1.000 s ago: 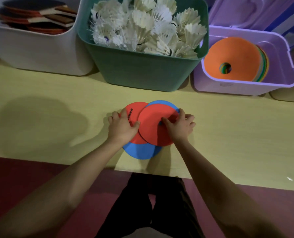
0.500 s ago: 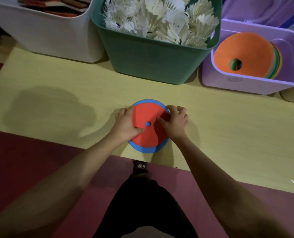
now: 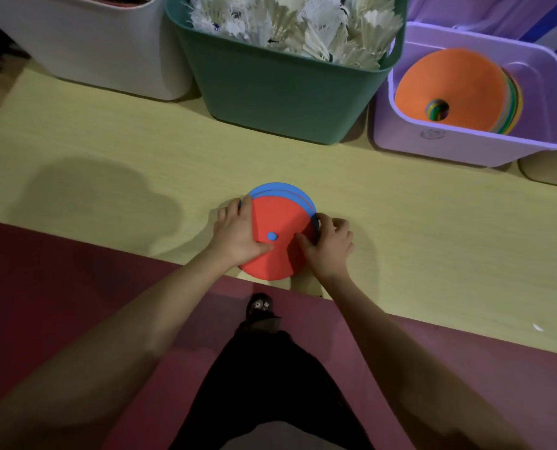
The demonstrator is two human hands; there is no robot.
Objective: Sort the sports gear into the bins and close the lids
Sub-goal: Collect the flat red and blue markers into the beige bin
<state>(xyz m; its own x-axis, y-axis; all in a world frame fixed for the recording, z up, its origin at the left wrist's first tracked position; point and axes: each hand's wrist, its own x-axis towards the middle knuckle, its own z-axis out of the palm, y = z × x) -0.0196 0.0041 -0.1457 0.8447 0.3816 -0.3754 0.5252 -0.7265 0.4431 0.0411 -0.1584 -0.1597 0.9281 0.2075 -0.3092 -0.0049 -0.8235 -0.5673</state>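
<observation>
A small stack of flat red and blue disc cones (image 3: 280,222) lies at the front edge of the yellow table (image 3: 108,177), its near side jutting over the edge. My left hand (image 3: 238,233) grips the stack's left rim, thumb on top near the centre hole. My right hand (image 3: 327,245) pinches the right rim with curled fingers. At the back right an open purple bin (image 3: 472,147) holds a nested pile of cones with an orange cone (image 3: 449,82) on top.
A green bin (image 3: 280,102) full of white shuttlecocks (image 3: 303,21) stands at the back centre. A white bin (image 3: 108,47) stands to its left. The purple lid (image 3: 449,11) leans behind the purple bin. The floor below is dark red.
The spread-out red and blue discs have been pushed together into one stack and slid toward the table's front edge. Both hands moved with them to the stack's rims.
</observation>
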